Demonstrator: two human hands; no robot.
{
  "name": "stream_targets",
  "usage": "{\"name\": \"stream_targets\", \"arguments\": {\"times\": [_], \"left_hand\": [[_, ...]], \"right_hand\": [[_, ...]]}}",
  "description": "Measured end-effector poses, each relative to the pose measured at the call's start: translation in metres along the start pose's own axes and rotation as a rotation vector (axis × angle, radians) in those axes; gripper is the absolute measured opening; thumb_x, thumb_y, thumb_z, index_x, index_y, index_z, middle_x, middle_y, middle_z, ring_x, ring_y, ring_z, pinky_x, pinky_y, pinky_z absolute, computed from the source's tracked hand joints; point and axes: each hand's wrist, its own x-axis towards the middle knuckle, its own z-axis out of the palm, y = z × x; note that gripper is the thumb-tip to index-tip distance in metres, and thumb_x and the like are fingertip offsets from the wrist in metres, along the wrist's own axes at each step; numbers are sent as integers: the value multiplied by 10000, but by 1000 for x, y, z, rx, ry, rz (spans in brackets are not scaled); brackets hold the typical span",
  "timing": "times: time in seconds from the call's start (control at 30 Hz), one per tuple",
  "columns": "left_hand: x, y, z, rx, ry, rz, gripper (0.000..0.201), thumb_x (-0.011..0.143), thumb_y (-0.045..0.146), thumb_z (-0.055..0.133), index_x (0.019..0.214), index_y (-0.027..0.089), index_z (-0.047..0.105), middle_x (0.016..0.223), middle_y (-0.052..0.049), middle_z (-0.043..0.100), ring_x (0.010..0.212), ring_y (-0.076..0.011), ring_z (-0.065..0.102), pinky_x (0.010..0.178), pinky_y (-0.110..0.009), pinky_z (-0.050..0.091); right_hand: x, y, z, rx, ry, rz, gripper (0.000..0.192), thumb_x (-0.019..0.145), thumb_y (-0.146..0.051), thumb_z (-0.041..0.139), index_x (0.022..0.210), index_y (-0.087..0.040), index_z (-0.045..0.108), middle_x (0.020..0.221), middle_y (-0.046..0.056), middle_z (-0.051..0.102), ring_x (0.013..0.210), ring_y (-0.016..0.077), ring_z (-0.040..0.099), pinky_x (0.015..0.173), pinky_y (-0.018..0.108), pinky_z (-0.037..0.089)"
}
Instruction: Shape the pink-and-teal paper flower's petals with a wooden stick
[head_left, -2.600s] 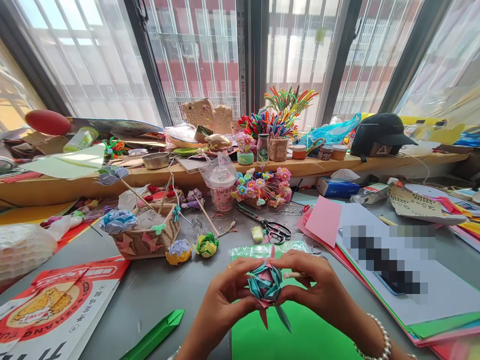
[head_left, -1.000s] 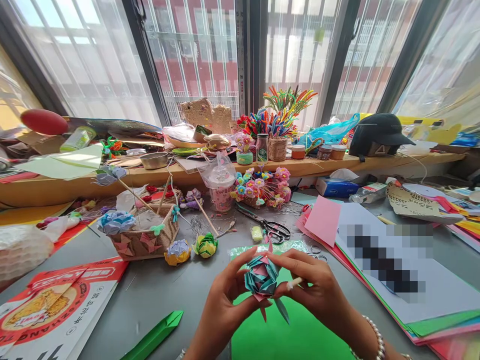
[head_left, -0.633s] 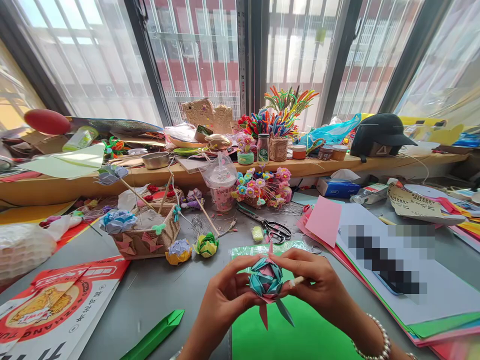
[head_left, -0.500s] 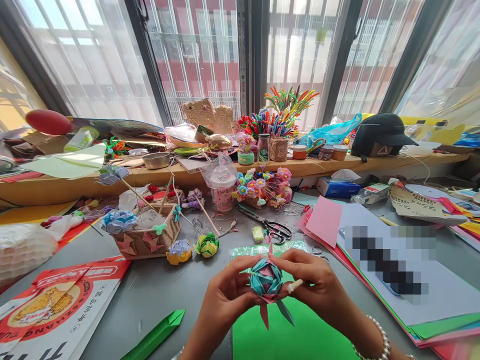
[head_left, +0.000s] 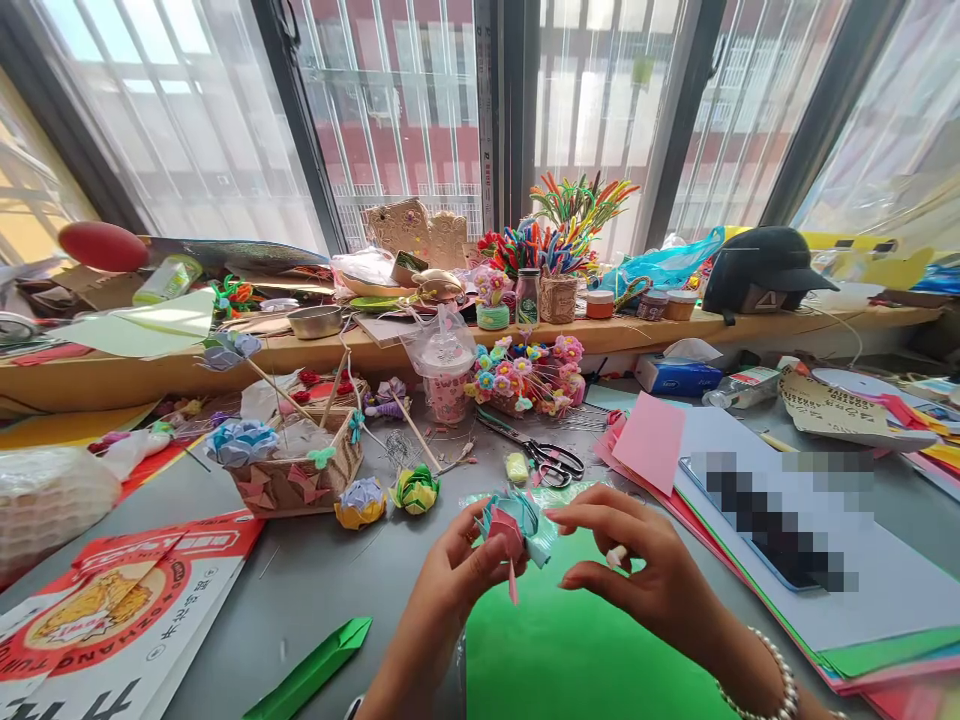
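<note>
Between the thumb and fingers of my left hand [head_left: 461, 575] is a teal and pink folded-paper flower [head_left: 517, 525], tilted, with a pink petal hanging below. My right hand [head_left: 637, 560] is just to its right, apart from it, thumb and forefinger spread. The curled fingers of that hand hold a small white-tipped thing [head_left: 616, 557], mostly hidden; its kind cannot be made out. Beneath both hands lies a green sheet [head_left: 585, 650]. Two finished paper flowers, one purple and yellow [head_left: 360, 503] and one green and yellow [head_left: 415, 490], rest to the left.
Black-handled scissors [head_left: 559, 462] and a yellow block [head_left: 517, 467] lie beyond my hands. A cardboard box [head_left: 300, 485] with paper flowers stands left, near a folded green strip [head_left: 315, 670]. Stacked paper [head_left: 847, 530] bears a phone [head_left: 750, 530] at right. A lidded cup [head_left: 448, 385] stands behind.
My right hand has let go of the paper flower and moved slightly right, its thumb and forefinger opening. The flower has turned and tilted in my left hand, showing its side.
</note>
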Motion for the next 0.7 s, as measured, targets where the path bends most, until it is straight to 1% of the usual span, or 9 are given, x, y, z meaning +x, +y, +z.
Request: {"name": "stream_targets", "arguments": {"times": [0.1, 0.17, 0.3, 0.37, 0.43, 0.5, 0.53, 0.6, 0.7], "left_hand": [[1, -4, 0, 48, -32, -21, 424, 540, 373, 792, 874, 169, 629, 727, 14, 631, 627, -137, 633, 603, -237, 506], [1, -6, 0, 67, -50, -45, 447, 540, 392, 788, 880, 166, 606, 731, 15, 621, 626, -146, 637, 607, -259, 514], [0, -4, 2, 74, -107, -99, 589, 575, 384, 770, 1068, 179, 520, 762, -6, 644, 634, -166, 650, 637, -299, 517], [0, -3, 2, 63, -125, -89, 591, 597, 358, 760, 1097, 175, 501, 801, -23, 650, 662, -173, 651, 662, -308, 515], [0, -5, 3, 62, -95, -17, 525, 598, 315, 766, 1042, 175, 524, 854, -27, 641, 700, -167, 646, 675, -289, 508], [1, -7, 4, 83, -50, 106, 464, 597, 261, 772, 989, 182, 537, 893, -19, 630, 745, -155, 637, 683, -252, 498], [1, -9, 5, 101, -39, 163, 446, 603, 237, 770, 979, 188, 535, 897, -14, 629, 759, -148, 631, 680, -234, 494], [0, -12, 5, 138, -39, 238, 424, 631, 196, 754, 985, 200, 521, 873, -5, 637, 762, -134, 623, 673, -212, 493], [0, -13, 4, 128, -97, 260, 465, 627, 193, 760, 1012, 217, 500, 880, -7, 639, 768, -144, 629, 680, -231, 507]], "right_hand": [[0, 1, 2, -25, -12, -57, 205, 813, -234, 599, 1013, -209, 640, 803, 42, 589, 700, 130, 578, 562, 196, 489], [0, 1, 3, -35, -15, -71, 171, 831, -205, 569, 978, -203, 657, 766, 38, 591, 675, 130, 580, 596, 221, 491], [0, 0, 2, -33, -28, -49, 168, 835, -193, 549, 962, -198, 659, 750, 35, 593, 653, 125, 572, 581, 217, 482], [0, -2, 1, -48, -33, -1, 169, 836, -196, 541, 966, -193, 650, 755, 35, 596, 637, 121, 565, 553, 205, 474], [-1, -3, 1, -60, -26, 62, 179, 832, -230, 550, 982, -184, 637, 772, 42, 602, 635, 124, 564, 495, 186, 457], [-1, -4, 2, -79, -6, 111, 215, 817, -291, 577, 993, -179, 626, 774, 46, 611, 641, 133, 569, 457, 181, 441], [0, -4, 2, -92, 7, 120, 222, 809, -313, 587, 981, -178, 627, 763, 44, 615, 640, 137, 571, 462, 186, 442], [0, -4, 2, -120, 31, 107, 174, 816, -312, 579, 908, -176, 638, 736, 37, 623, 632, 141, 576, 507, 206, 453], [1, -2, 1, -150, 62, 77, 125, 842, -239, 536, 813, -173, 638, 727, 36, 633, 655, 148, 591, 565, 227, 457]]}}
